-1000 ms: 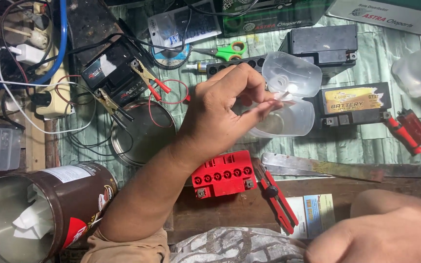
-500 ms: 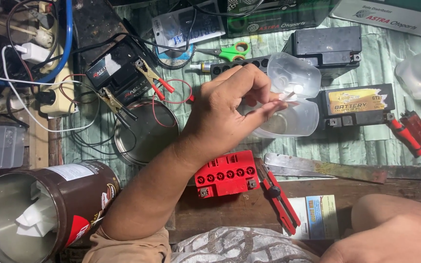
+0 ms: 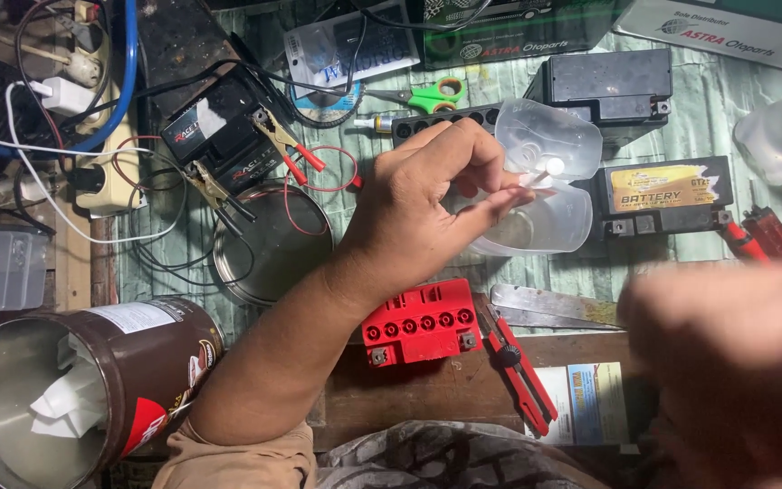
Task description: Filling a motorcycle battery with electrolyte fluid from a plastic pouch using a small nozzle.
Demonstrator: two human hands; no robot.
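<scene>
My left hand is raised over the bench, its fingers pinched on a clear plastic container with two rounded lobes and a small white cap near my fingertips. My right hand is a blurred shape at the lower right, close to the camera, and it hides part of the bench edge. Whether it holds anything cannot be made out. Below my left wrist lies a red block with a row of holes.
A black battery with a yellow label lies right of the container, and another black battery sits behind it. Clamp leads grip a battery at left. Also here: red utility knife, metal lid, brown tin, green scissors.
My right hand has swung up from the lower right corner and now covers more of the right side, blurred. My left hand and the clear container have barely moved.
</scene>
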